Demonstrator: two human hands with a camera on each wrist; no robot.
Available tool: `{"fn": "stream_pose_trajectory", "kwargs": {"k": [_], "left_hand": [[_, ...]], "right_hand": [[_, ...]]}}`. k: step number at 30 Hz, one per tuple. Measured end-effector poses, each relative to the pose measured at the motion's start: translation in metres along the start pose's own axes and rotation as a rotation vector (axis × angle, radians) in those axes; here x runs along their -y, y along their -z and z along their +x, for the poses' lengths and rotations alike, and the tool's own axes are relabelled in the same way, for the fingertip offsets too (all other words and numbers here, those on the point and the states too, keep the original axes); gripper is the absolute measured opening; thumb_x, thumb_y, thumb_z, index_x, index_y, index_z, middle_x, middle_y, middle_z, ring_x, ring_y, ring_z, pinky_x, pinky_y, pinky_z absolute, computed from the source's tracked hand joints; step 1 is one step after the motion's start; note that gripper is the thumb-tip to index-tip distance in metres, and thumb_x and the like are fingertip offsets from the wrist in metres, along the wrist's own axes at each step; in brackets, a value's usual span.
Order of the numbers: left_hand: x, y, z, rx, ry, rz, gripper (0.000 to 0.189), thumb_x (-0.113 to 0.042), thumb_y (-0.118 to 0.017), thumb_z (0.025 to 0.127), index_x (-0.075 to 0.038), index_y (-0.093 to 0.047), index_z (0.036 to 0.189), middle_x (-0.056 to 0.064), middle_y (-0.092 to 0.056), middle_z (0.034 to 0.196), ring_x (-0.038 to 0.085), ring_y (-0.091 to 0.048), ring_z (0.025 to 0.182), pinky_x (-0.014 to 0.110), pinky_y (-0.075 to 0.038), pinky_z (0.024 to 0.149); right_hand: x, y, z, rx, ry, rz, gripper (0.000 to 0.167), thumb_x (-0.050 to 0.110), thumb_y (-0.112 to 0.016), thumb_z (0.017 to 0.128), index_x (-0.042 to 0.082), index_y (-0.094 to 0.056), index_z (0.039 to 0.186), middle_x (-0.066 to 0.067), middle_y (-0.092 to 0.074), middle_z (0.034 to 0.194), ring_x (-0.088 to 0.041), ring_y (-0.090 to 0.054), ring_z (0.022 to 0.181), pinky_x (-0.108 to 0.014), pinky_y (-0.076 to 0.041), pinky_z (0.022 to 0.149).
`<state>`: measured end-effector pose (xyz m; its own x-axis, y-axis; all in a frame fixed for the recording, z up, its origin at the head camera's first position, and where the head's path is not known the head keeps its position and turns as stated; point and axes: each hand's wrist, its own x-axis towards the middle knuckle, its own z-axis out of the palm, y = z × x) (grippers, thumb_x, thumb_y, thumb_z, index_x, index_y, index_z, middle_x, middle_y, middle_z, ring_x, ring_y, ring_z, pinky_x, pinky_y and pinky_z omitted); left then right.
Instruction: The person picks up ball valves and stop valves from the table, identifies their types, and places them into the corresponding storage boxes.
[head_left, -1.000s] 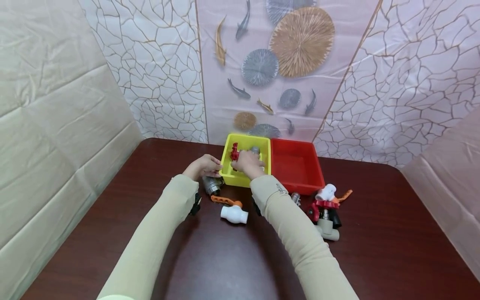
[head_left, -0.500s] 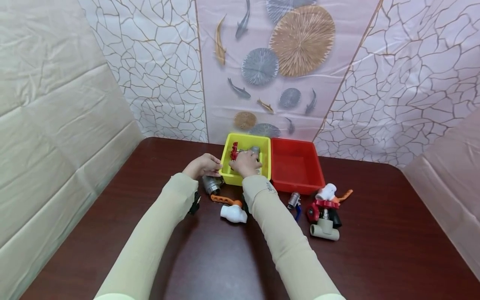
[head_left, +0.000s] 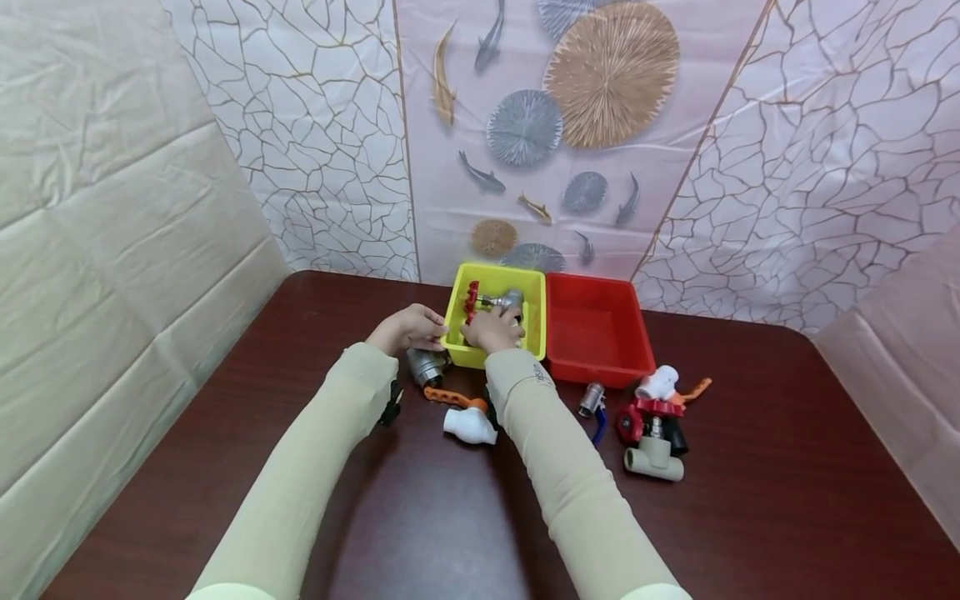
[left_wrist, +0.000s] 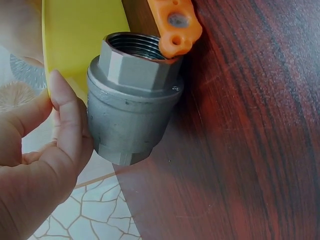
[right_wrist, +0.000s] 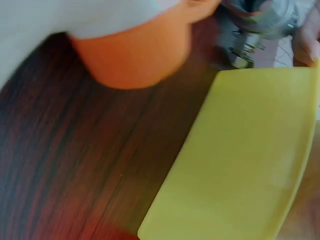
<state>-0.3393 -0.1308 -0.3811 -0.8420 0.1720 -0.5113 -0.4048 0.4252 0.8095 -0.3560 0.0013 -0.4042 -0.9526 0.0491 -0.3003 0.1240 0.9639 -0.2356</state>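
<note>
In the head view, my left hand (head_left: 412,327) pinches the left rim of a yellow bin (head_left: 468,357) between thumb and fingers. The left wrist view shows a grey metal threaded fitting (left_wrist: 130,110) close against those fingers, standing beside the bin. My right hand (head_left: 493,331) reaches down inside the bin, over its contents; its fingertips are hidden, so I cannot tell whether it holds anything. In the bin, a metal gate valve (head_left: 510,299) with a red handwheel (head_left: 471,297) lies past that hand. A white ball valve (head_left: 469,426) with an orange lever (head_left: 455,398) rests in front of the bin.
A red bin (head_left: 600,329) adjoins the yellow one on the right. In front of it lie a small metal valve (head_left: 591,399) with a blue lever and a cluster with a beige valve (head_left: 654,458), a white valve (head_left: 658,382) and red handwheels. Patterned cloth stands behind the table.
My right forearm has swung left, uncovering the blue-levered valve. The right hand has shifted slightly within the yellow bin, showing more of the gate valve. My left hand keeps its place on the rim.
</note>
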Motion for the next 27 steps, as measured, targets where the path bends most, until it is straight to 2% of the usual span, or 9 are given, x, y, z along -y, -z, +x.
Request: {"fn": "stream_pose_trajectory", "kwargs": {"k": [3, 4, 7, 10, 11, 16, 23, 27], "left_hand": [[0.006, 0.001, 0.008, 0.009, -0.019, -0.004, 0.03, -0.007, -0.052, 0.096, 0.005, -0.051, 0.123, 0.011, -0.052, 0.097, 0.015, -0.062, 0.075, 0.031, -0.054, 0.087], [0.014, 0.006, 0.022, 0.041, -0.042, -0.033, 0.027, -0.008, -0.057, 0.093, 0.004, -0.055, 0.117, 0.012, -0.053, 0.095, 0.017, -0.062, 0.074, 0.03, -0.056, 0.081], [0.018, 0.008, 0.029, 0.059, -0.052, -0.044, 0.027, -0.008, -0.059, 0.092, 0.004, -0.055, 0.115, 0.015, -0.056, 0.101, 0.02, -0.064, 0.078, 0.029, -0.056, 0.078], [0.015, 0.006, 0.026, 0.042, -0.053, -0.021, 0.029, -0.008, -0.056, 0.094, 0.005, -0.053, 0.119, 0.017, -0.056, 0.104, 0.018, -0.064, 0.076, 0.029, -0.056, 0.081], [0.007, 0.002, 0.012, 0.008, -0.034, 0.012, 0.031, -0.007, -0.051, 0.096, 0.006, -0.05, 0.124, 0.016, -0.056, 0.107, 0.016, -0.064, 0.076, 0.029, -0.055, 0.084], [0.001, 0.002, -0.004, 0.02, -0.034, -0.002, 0.034, -0.005, -0.048, 0.097, 0.008, -0.046, 0.128, 0.012, -0.053, 0.097, 0.01, -0.06, 0.065, 0.022, -0.055, 0.075], [0.001, 0.002, -0.001, 0.024, -0.024, -0.029, 0.035, -0.005, -0.047, 0.097, 0.008, -0.044, 0.13, 0.01, -0.051, 0.094, 0.01, -0.059, 0.061, 0.019, -0.054, 0.063], [0.003, 0.002, 0.001, 0.021, -0.038, -0.015, 0.034, -0.005, -0.047, 0.097, 0.008, -0.045, 0.129, 0.01, -0.051, 0.095, 0.009, -0.058, 0.061, 0.017, -0.053, 0.062]], "right_hand": [[-0.002, 0.004, -0.009, 0.036, 0.028, 0.02, 0.053, 0.044, -0.041, 0.099, 0.012, -0.045, 0.14, -0.017, -0.018, 0.155, -0.042, 0.004, 0.144, -0.061, -0.023, 0.108], [-0.002, 0.005, -0.011, 0.039, 0.036, 0.027, 0.054, 0.045, -0.04, 0.099, 0.011, -0.045, 0.14, -0.018, -0.018, 0.155, -0.042, 0.006, 0.144, -0.061, -0.022, 0.108], [-0.004, 0.006, -0.016, 0.044, 0.043, 0.033, 0.056, 0.048, -0.038, 0.098, 0.011, -0.044, 0.141, -0.018, -0.019, 0.155, -0.042, 0.008, 0.144, -0.061, -0.021, 0.109], [-0.004, 0.006, -0.016, 0.042, 0.039, 0.051, 0.058, 0.049, -0.038, 0.098, 0.012, -0.044, 0.141, -0.017, -0.019, 0.155, -0.041, 0.01, 0.144, -0.061, -0.019, 0.11], [-0.005, 0.005, -0.015, 0.041, 0.038, 0.058, 0.058, 0.05, -0.039, 0.098, 0.012, -0.044, 0.141, -0.017, -0.019, 0.156, -0.041, 0.011, 0.144, -0.062, -0.018, 0.11], [-0.005, 0.002, -0.014, 0.031, 0.037, 0.074, 0.058, 0.05, -0.038, 0.098, 0.012, -0.043, 0.142, -0.017, -0.02, 0.156, -0.041, 0.012, 0.144, -0.063, -0.017, 0.109], [-0.007, 0.003, -0.013, 0.032, 0.059, 0.074, 0.06, 0.049, -0.039, 0.098, 0.011, -0.039, 0.144, -0.018, -0.018, 0.156, -0.042, 0.01, 0.144, -0.064, -0.018, 0.11], [-0.008, 0.005, -0.013, 0.033, 0.067, 0.075, 0.062, 0.051, -0.038, 0.097, 0.012, -0.035, 0.146, -0.019, -0.018, 0.155, -0.043, 0.009, 0.144, -0.063, -0.019, 0.11]]}}
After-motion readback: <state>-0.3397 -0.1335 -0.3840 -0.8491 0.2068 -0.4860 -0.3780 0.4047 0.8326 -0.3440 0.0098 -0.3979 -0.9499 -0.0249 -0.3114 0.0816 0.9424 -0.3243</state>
